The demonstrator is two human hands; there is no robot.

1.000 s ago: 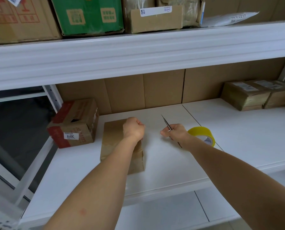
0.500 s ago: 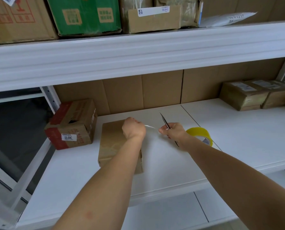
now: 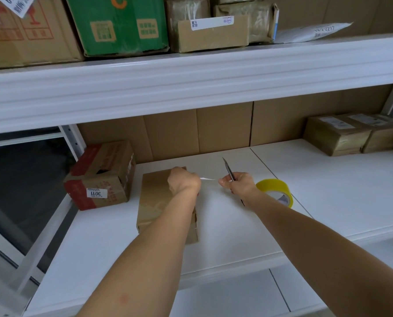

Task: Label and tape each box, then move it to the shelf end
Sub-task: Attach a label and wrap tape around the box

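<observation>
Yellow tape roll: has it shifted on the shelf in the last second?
No. The yellow tape roll lies in the same spot, just right of the shelf board seam, behind the right hand; only the camera moved.

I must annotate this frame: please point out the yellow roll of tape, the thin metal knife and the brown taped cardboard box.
Yellow roll of tape (image 3: 273, 186), head view, upper outer band.
Thin metal knife (image 3: 228, 167), head view, blade.
Brown taped cardboard box (image 3: 153, 197), head view, top face.

4 boxes (image 3: 168, 202) on the middle shelf, 1 tape roll (image 3: 275, 191), 1 knife (image 3: 228, 171), 2 hands (image 3: 184, 183)
</observation>
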